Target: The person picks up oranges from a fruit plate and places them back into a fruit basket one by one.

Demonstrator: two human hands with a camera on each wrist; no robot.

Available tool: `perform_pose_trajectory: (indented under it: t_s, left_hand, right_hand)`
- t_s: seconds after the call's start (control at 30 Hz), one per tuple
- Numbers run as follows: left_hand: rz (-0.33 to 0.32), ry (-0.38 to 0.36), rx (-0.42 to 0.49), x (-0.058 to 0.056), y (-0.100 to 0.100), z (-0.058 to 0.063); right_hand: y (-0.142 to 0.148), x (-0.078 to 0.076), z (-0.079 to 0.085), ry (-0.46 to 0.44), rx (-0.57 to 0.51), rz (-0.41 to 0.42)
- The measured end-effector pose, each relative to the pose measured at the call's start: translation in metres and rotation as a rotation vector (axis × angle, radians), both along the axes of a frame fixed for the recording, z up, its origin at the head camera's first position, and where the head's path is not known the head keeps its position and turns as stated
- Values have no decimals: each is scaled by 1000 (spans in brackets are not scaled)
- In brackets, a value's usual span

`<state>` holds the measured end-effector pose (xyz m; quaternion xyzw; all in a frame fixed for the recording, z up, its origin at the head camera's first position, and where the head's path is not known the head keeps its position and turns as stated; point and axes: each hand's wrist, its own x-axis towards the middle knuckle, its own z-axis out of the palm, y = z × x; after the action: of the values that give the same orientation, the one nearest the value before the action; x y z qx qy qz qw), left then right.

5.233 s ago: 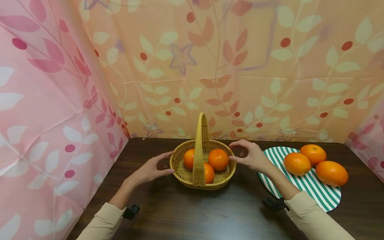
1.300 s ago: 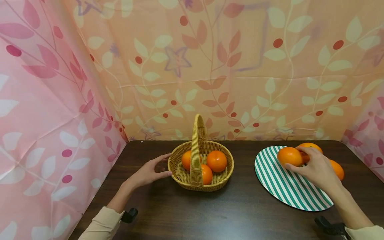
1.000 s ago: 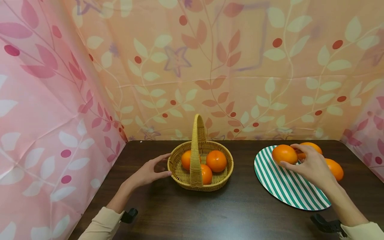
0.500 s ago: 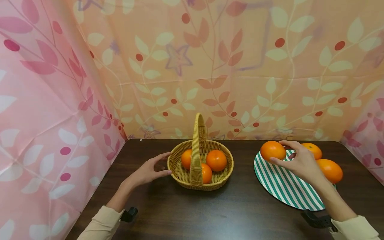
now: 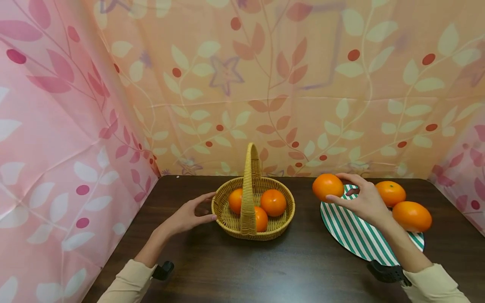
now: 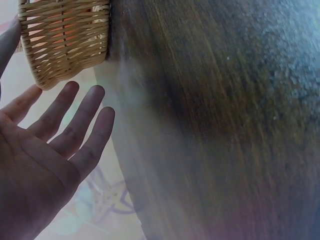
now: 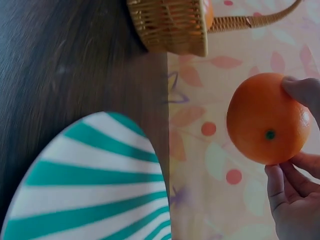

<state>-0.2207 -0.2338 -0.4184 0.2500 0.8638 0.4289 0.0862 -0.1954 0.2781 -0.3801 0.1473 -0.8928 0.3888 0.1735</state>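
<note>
In the head view my right hand (image 5: 365, 204) pinches an orange (image 5: 327, 187) between thumb and fingers, raised beside the far-left edge of a green-and-white striped mat (image 5: 354, 231). The right wrist view shows the green stem end of this orange (image 7: 265, 117) facing the camera. A yellow wicker basket (image 5: 235, 232) with a tall handle stands mid-table, with three oranges (image 5: 273, 203) inside. My left hand (image 5: 187, 216) is at its left side, thumb and index fingertips right at the rim. Its other fingers spread loosely near the wicker basket (image 6: 65, 42) in the left wrist view.
Two more oranges (image 5: 412, 216) sit at the right of the mat, behind the right forearm. The dark wooden table (image 5: 273, 273) ends at a floral cloth backdrop (image 5: 227, 126), and a pink cloth (image 5: 57, 168) hangs along the left.
My right hand has gone from the basket to the mat, taken hold of an orange, and carried it left and off the mat's far-left edge. The left hand has stayed at the basket.
</note>
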Motion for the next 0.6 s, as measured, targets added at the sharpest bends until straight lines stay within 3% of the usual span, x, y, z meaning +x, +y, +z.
perform_pose_trajectory:
  t_s: [0.6]
  left_hand:
    - [6, -18, 2, -1, 2, 1]
  right_hand:
    - [-61, -13, -12, -32, -169, 314]
